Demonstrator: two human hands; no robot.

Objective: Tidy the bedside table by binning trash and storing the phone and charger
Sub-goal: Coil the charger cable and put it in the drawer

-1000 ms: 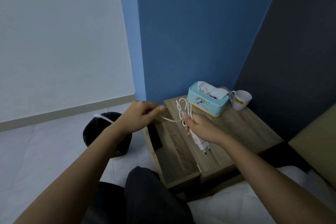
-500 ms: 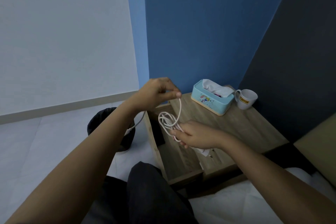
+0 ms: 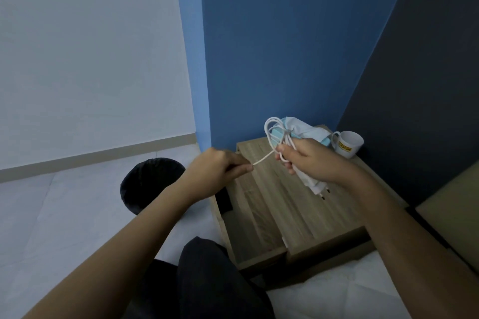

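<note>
My right hand (image 3: 309, 160) grips the white charger above the wooden bedside table (image 3: 290, 204). The plug block (image 3: 317, 186) sticks out below the fist, and cable loops (image 3: 274, 129) stand above it. My left hand (image 3: 217, 171) pinches the free cable end, which runs taut to the coil. A dark flat thing, perhaps the phone (image 3: 224, 199), lies in the open drawer (image 3: 248, 228) on the table's left side, half hidden by my left forearm.
A black bin (image 3: 147, 181) stands on the pale floor left of the table. A light-blue tissue box (image 3: 311, 129) and a white mug (image 3: 348, 144) sit at the table's back against the blue wall. My dark-trousered knee is below.
My right hand rose with the coil, loops now upright. My left hand dropped from above the table to the coil's left and pulls the cable end taut.
</note>
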